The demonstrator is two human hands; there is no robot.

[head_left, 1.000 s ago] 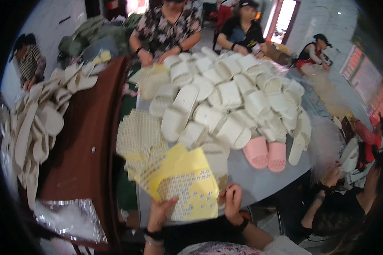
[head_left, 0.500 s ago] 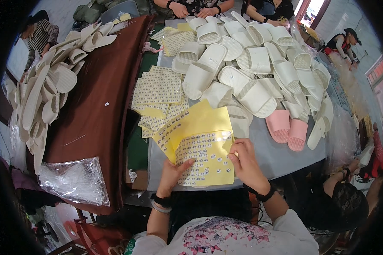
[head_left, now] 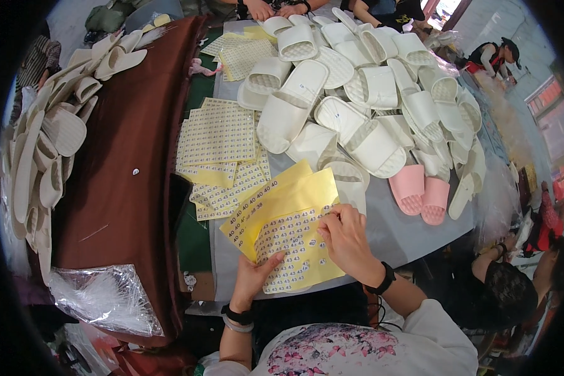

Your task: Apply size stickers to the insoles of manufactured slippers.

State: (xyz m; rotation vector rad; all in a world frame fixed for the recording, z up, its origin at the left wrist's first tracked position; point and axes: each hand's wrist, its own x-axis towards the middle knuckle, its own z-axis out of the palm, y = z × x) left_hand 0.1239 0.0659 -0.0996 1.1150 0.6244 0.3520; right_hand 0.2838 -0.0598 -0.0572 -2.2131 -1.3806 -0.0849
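Observation:
Yellow sheets of round number stickers (head_left: pixel 281 258) are in my left hand (head_left: pixel 252 279), whose thumb lies over the front of the top sheet and whose fingers go behind. That sheet's right part is mostly bare backing with a few scattered stickers. Another yellow sticker sheet (head_left: pixel 252 212) fans out behind it. At the upper right of the top sheet, my right hand (head_left: pixel 349 241) is closed in a pinch over the backing. What its fingertips hold, if anything, is too small to make out. White slippers (head_left: pixel 375 149) are heaped beyond my hands, with pink slippers (head_left: pixel 407 189) at the near edge.
More sticker sheets (head_left: pixel 219 133) lie left of the heap on the grey table (head_left: pixel 388 235). A brown padded surface (head_left: pixel 116 207) on the left bears more slippers (head_left: pixel 66 130) and a clear plastic bag (head_left: pixel 106 299). Other people sit or stand around the far side and right.
My right hand has moved from the sheet's right edge inward over it, covering some of the scattered stickers. The view has shifted a little; the left hand keeps its hold.

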